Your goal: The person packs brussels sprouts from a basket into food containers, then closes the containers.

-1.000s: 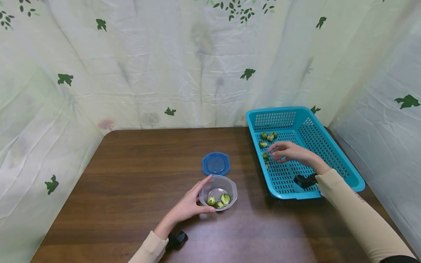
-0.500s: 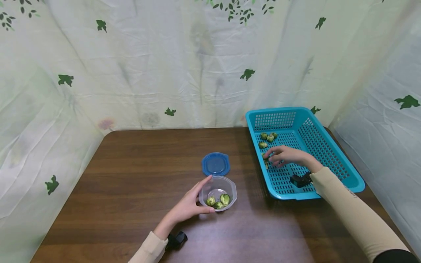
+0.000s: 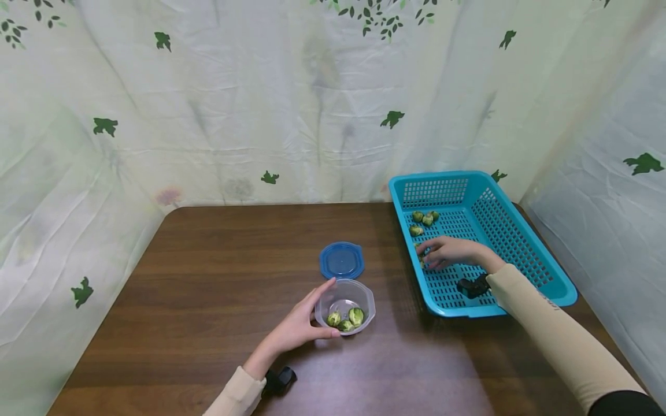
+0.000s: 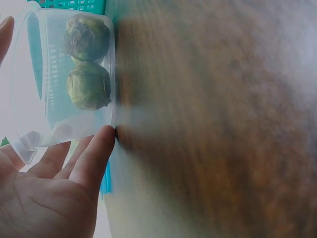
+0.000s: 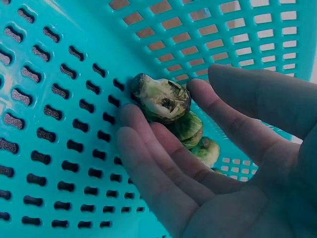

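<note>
My left hand (image 3: 299, 323) holds a clear plastic food container (image 3: 370, 303) on the table, thumb on its near side and fingers on its far side. Several Brussels sprouts (image 3: 356, 315) lie inside; two sprouts (image 4: 89, 85) show through the wall in the left wrist view. My right hand (image 3: 452, 252) is down in a blue basket (image 3: 525, 242). In the right wrist view its fingers (image 5: 148, 148) reach around a browned Brussels sprout (image 5: 166, 101), fingertips right at its sides, while the thumb stands apart. More sprouts (image 5: 190, 130) lie behind that one, partly hidden by the fingers.
A blue lid (image 3: 341, 260) lies on the brown wooden table (image 3: 234, 277), just beyond the container. Farther back along the basket's left side sit several more sprouts (image 3: 427, 219). A leaf-patterned curtain (image 3: 218, 115) hangs behind the table and along both sides.
My right hand has moved lower and a little left in the basket, its fingers closing in around a sprout by the left wall. The left hand and container have stayed put.
</note>
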Demonstrator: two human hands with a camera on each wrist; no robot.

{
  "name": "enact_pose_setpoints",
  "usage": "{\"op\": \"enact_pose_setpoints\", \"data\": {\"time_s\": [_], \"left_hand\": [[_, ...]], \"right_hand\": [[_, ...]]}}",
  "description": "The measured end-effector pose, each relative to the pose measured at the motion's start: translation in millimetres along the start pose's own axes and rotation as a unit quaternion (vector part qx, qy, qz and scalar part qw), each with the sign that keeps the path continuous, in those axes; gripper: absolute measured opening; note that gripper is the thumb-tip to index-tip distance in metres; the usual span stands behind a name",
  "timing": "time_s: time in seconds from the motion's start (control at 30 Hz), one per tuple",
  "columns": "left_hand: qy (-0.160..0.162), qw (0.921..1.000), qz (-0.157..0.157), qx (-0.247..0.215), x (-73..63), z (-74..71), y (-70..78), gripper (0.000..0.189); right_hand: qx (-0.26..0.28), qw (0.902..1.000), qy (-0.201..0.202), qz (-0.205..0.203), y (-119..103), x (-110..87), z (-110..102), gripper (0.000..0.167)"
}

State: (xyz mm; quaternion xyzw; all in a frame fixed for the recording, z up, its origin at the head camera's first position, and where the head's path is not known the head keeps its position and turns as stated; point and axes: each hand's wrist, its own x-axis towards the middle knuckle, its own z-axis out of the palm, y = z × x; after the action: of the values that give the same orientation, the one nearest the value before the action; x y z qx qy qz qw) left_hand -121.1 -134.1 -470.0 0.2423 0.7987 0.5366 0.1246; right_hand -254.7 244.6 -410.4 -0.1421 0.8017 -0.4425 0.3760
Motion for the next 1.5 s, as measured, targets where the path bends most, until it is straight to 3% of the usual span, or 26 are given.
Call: {"op": "enact_pose_setpoints", "data": {"time_s": [0.33,0.63,0.7,0.8,1.07,1.5], "left_hand": [[0.000,1.0000,-0.004,-0.002,-0.2,-0.1,3.8,0.094],[-0.006,0.9999,-0.006,-0.006,-4.3,-3.8,39.2,0.089],[-0.006,0.9999,-0.009,-0.006,-4.2,-4.2,40.9,0.089],[-0.005,0.9999,-0.003,-0.010,-3.5,-3.7,38.2,0.090],[-0.001,1.0000,0.003,-0.007,0.4,-0.1,2.6,0.095],[-0.004,0.9999,-0.009,0.002,0.7,-1.3,0.4,0.097]], "right_hand": [[0.007,0.9997,0.014,-0.016,1,1.3,0,0.036],[-0.003,0.9992,0.031,-0.027,-2,0.1,2,0.031],[-0.001,0.9989,0.036,-0.032,-2,-0.4,2,0.028],[0.007,0.9983,0.048,-0.031,-4,-0.9,1,0.025],[0.024,0.9963,0.071,-0.043,-5,-0.8,-2,0.024],[0.038,0.9921,0.091,-0.078,-12,-13.8,-5,0.022]]}}
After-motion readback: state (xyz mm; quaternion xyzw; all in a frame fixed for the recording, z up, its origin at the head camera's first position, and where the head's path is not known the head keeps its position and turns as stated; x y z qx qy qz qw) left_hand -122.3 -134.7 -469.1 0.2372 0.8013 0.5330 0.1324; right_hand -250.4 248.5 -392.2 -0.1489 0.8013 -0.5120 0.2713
